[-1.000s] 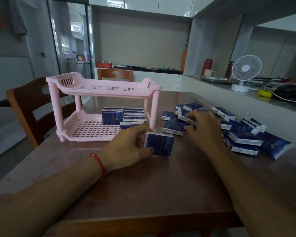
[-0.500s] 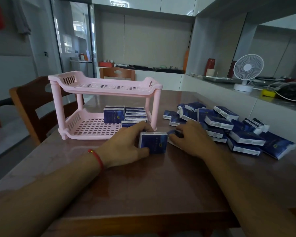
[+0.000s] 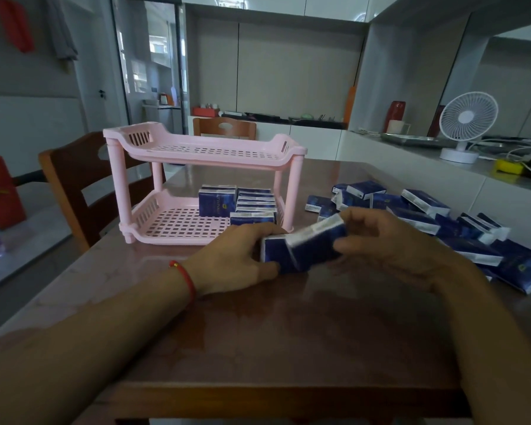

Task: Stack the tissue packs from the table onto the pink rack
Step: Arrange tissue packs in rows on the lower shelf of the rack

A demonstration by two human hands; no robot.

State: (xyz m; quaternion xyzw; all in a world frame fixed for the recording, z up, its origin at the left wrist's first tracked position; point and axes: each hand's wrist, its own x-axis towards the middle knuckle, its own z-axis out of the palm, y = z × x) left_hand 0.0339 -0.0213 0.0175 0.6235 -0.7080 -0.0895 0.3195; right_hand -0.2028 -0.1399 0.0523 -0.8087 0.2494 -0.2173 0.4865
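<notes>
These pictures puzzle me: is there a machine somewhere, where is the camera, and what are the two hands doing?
No machine here: a person wears one camera on the head, looking down at their own bare hands. The left hand grips one blue tissue pack standing on the brown table; the right hand brings a second pack, tilted, against it. Loose packs lie to the right. The pink rack holds some packs on its lower shelf; no packs show on its top shelf.
</notes>
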